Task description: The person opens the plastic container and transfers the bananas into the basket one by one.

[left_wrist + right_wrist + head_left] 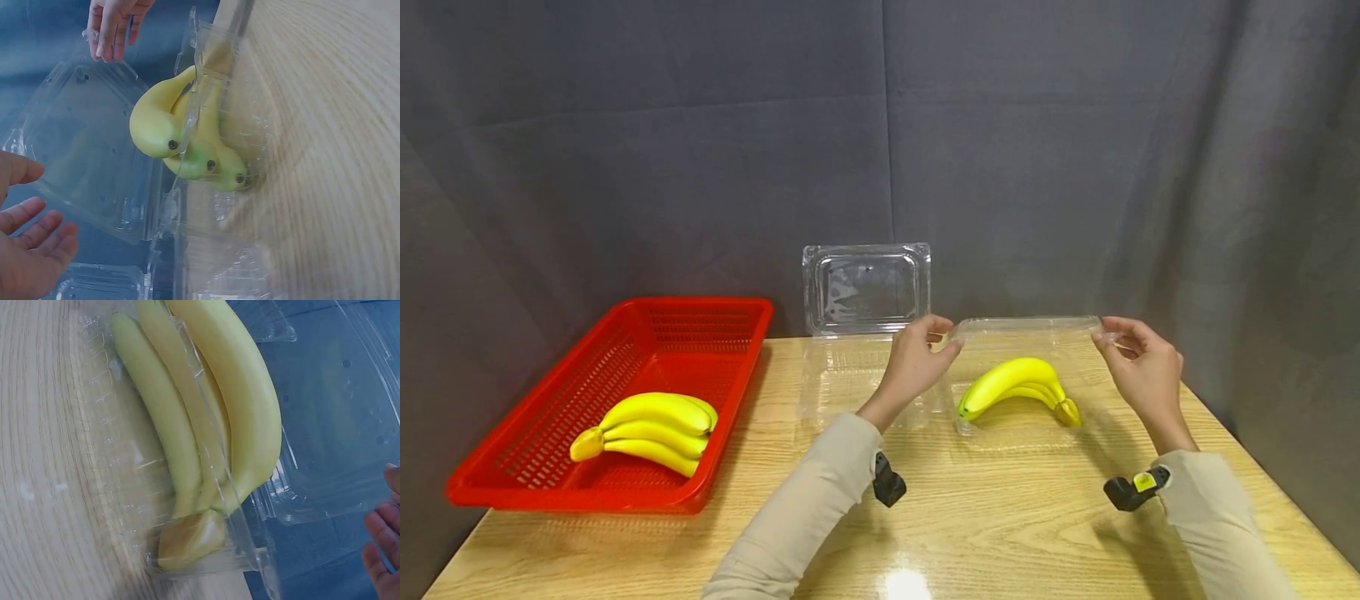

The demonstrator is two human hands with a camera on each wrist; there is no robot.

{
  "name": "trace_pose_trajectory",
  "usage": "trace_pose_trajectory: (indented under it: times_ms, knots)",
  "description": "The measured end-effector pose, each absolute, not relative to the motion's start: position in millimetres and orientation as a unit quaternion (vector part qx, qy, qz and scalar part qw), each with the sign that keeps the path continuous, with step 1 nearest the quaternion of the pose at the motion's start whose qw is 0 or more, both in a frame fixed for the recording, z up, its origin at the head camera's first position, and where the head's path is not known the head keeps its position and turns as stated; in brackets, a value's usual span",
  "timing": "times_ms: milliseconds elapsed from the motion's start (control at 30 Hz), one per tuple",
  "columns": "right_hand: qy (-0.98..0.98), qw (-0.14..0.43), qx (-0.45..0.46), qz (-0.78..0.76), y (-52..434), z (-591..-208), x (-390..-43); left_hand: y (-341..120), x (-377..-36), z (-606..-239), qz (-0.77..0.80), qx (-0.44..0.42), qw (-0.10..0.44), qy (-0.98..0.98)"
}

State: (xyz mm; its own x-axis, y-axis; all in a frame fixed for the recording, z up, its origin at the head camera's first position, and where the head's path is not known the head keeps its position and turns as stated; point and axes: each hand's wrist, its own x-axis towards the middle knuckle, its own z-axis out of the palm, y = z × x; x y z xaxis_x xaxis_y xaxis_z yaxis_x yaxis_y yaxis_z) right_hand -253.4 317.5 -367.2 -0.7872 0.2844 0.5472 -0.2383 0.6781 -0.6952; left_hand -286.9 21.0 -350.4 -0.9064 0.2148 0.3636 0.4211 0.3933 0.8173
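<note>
Clear clamshell box [1026,327] half-open; yellow banana bunch [1017,385] inside.

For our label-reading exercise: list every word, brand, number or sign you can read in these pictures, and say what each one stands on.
No readable text in any view.
Yellow tag on the wrist camera by the right hand: too small to tell whether it bears print.
Clear container held by the right hand and left hand, bananas inside it, and red basket: no labels or stickers visible.

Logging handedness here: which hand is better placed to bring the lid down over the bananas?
Neither alone, probably: the left hand and right hand each pinch an end of the lid above the bananas.
</note>
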Motion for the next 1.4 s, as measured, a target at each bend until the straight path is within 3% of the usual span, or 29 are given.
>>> trace_pose_trajectory:
  times_ms: [233,533,833,1400]
  knots:
    - [-0.88,0.285,-0.027,0.38,322.4,-371.9,-259.4,22.3,-289.4,-355.7,-0.528,-0.161,0.033,-0.833]
    - [-0.901,0.218,-0.023,0.375,324.5,-379.2,-270.8,23.7,-298.6,-362.3,-0.523,-0.131,-0.014,-0.842]
    - [-0.887,0.212,0.0,0.411,322.8,-392.1,-276.6,22.8,-307.1,-372.0,-0.527,-0.095,-0.026,-0.844]
    - [-0.897,0.157,-0.05,0.409,316.6,-398.3,-279.2,22.3,-312.2,-379.3,-0.55,-0.051,-0.036,-0.833]
